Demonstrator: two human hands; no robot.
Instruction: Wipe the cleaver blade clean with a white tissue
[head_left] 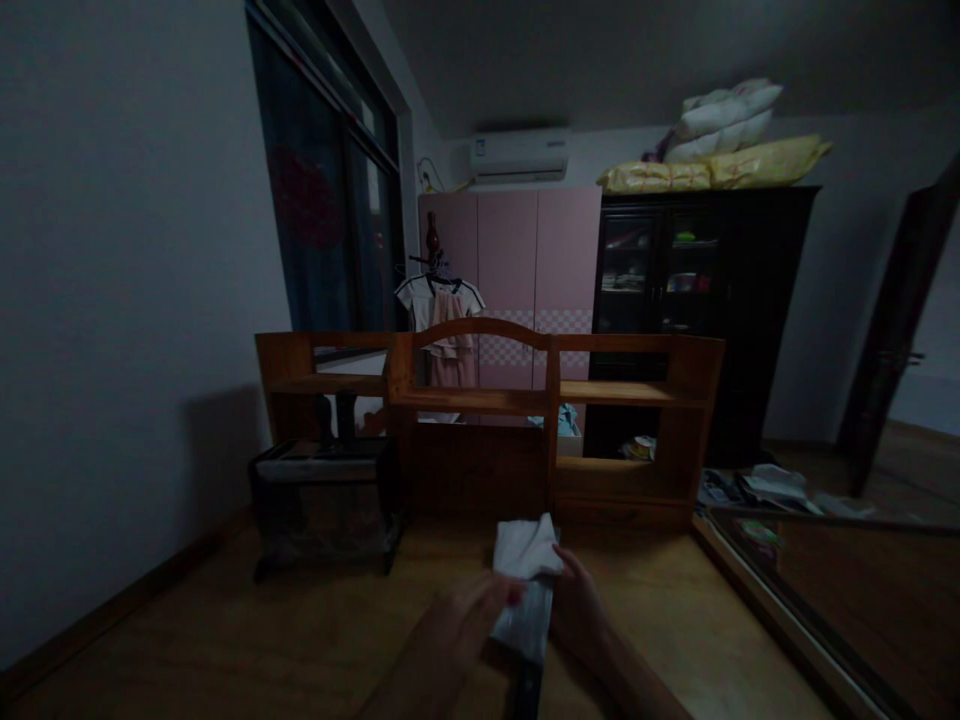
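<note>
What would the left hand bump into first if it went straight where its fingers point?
Probably the white cloth, near where the right hand pinches it. But the left hand is blurred and overlaps the grey blade in the picture, so it might touch that first; depth is unclear.

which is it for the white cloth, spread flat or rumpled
Rumpled: creases cross the white cloth, and one corner sticks up by the right hand.

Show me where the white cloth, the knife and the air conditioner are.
White cloth (520,548): head view, on the middle of its folded surface.
Knife (528,618): head view, on its broad blade, above the dark handle.
Air conditioner (520,157): head view, on the front of its casing.
</note>
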